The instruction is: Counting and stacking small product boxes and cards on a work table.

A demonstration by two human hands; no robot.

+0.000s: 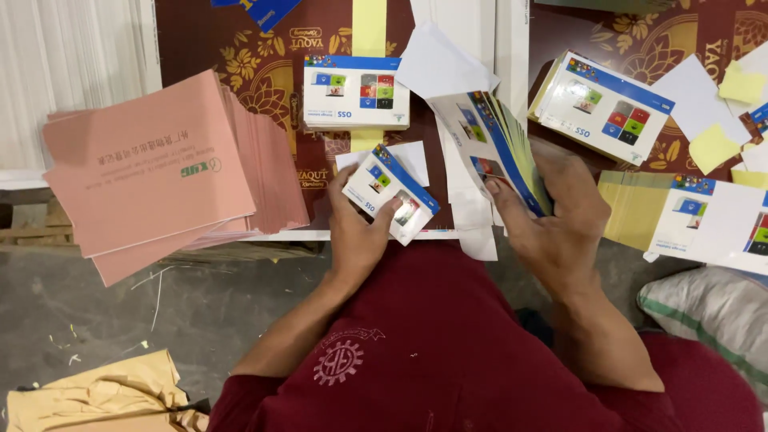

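Between the two hands, at the near edge of the work surface, printed cards are being handled. Left hand [358, 232] grips a single folded card [390, 193], white with a blue band and small coloured squares; fingers wrap its lower edge and the thumb presses its face. Right hand [556, 216] clasps a fanned bundle of cards [496, 148] of the same print, held on edge and tilted, with the thumb across the lowest sheet and the fingers behind. The single card and the bundle sit near each other but apart.

Beyond the left hand lies a squared stack of cards [355, 92], resting flat on a dark patterned board [272, 80]. Loose white paper [440, 60] lies just beside that stack, above the bundle. Beyond the right hand a second stack [604, 104] rests at an angle. Further right of the right hand, flat unfolded printed sheets [712, 220] lie over yellow paper, with yellow slips [712, 148] scattered near them.

Well left of the left hand, a thick pile of pink booklets [160, 172] is fanned out. Below it, crumpled brown paper [96, 396] lies on the grey floor. The person wears a dark red garment [448, 352].
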